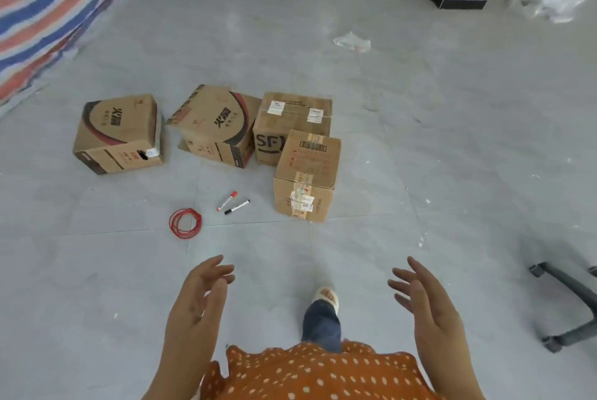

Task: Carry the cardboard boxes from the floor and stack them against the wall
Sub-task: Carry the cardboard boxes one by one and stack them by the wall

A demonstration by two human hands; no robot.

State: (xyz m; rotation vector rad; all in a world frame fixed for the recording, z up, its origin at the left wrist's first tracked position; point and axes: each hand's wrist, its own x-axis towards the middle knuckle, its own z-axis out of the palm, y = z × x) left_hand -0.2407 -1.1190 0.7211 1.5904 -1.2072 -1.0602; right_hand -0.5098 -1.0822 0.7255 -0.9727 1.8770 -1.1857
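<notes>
Both hands spread wide, empty, well short of four cardboard boxes ahead.

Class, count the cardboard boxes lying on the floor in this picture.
4: leftmost box standing apart, tilted box, SF box behind the nearest taped box. None seems hidden.

The SF box was partly hidden behind the taped box; the chair base and the striped tarp were cut off by the frame's edges.
</notes>
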